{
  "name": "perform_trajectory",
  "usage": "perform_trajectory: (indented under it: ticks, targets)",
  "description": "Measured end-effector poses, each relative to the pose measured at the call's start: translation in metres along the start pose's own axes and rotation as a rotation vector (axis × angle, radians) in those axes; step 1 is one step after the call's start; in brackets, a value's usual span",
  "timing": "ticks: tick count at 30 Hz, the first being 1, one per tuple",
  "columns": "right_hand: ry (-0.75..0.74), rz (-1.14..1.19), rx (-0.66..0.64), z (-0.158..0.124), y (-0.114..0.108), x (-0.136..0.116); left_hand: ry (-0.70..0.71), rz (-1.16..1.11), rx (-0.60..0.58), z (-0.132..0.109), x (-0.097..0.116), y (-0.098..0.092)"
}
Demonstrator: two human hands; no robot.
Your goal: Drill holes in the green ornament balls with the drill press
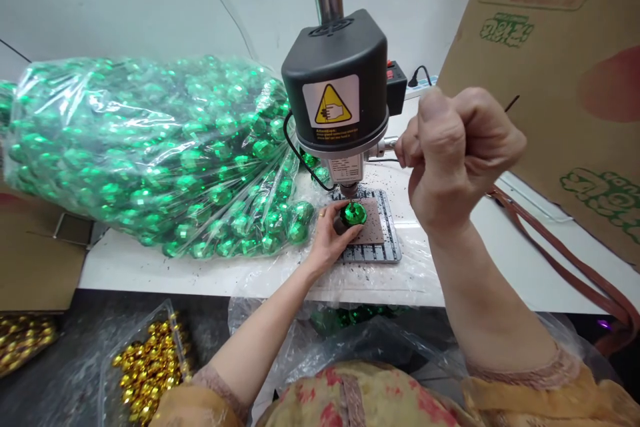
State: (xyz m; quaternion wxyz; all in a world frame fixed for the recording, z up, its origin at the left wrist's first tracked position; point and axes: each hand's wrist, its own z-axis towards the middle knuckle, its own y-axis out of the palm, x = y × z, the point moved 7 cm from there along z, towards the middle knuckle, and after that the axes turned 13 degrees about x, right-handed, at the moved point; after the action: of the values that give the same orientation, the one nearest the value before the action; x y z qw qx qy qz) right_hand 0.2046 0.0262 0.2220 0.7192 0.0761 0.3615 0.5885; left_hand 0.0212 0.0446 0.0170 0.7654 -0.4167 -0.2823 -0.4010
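Observation:
A small bench drill press (336, 80) with a black motor housing and a yellow hand-warning label stands on the white table. Under its chuck, my left hand (334, 230) grips a shiny green faceted ball (355, 213) between thumb and fingers. The ball rests on a brownish board (376, 230) on the slotted metal base (393, 250), with dark shavings scattered about. My right hand (453, 150) is raised beside the machine, closed in a fist around its feed lever (390, 144). Most of the lever is hidden by the fingers.
A large clear bag of green faceted balls (150, 160) lies on the table at the left. A tall cardboard box (560, 100) stands at the right, near a brown strap (560, 260). Below the table's front edge, gold balls (153, 370) fill a clear container.

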Motion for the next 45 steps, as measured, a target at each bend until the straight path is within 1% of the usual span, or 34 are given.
perform_trajectory:
  ticks: [5, 8, 11, 15, 22, 29, 33, 45]
  targets:
    - [-0.056, 0.053, 0.007, -0.012, -0.006, -0.001, 0.023, -0.014, 0.010, -0.001, 0.000, 0.000]
    - [-0.083, 0.093, 0.034, -0.016, -0.009, -0.001, 0.026, -0.016, 0.015, -0.001, -0.001, 0.000]
    - [-0.100, 0.120, 0.023, -0.018, -0.010, -0.002, 0.016, -0.018, 0.019, -0.002, -0.003, 0.001]
    - [-0.086, 0.130, 0.044, -0.021, -0.013, 0.000, -0.011, -0.032, 0.017, -0.002, -0.005, 0.002]
    - [-0.161, 0.111, 0.073, -0.028, -0.020, 0.000, -0.023, -0.053, 0.010, -0.002, -0.003, 0.002]
    - [-0.182, 0.126, 0.085, -0.032, -0.023, 0.003, -0.013, -0.064, 0.012, -0.002, -0.002, 0.002]
    - [-0.215, 0.155, 0.060, -0.034, -0.024, 0.003, 0.002, -0.055, 0.010, -0.003, 0.000, 0.002]
    - [-0.248, 0.170, -0.007, -0.039, -0.028, 0.004, -0.024, -0.053, 0.019, -0.003, -0.001, 0.002]
